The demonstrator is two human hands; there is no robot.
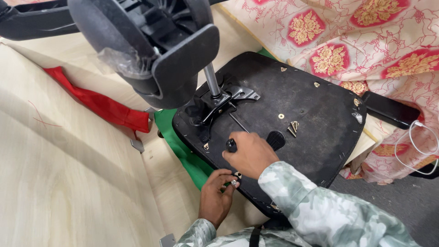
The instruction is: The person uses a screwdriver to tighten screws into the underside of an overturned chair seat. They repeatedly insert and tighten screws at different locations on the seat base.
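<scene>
The upside-down black chair seat [302, 105] lies on a flowery cloth [366, 41]. The right hand [250, 154] is closed around a black tool handle [232, 145] on the seat. The left hand [217, 194] pinches a small screw [234, 183] at the seat's edge. Loose screws [292, 128] lie nearby.

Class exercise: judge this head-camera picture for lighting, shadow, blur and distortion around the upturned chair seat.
Head view: soft, even light, no harsh glare; the black upturned chair seat base stays sharp, loose metal screws legible; right hand and left hand crisp; near black plastic chair wheel base looms large, wide-angle stretched, slightly soft.
</scene>
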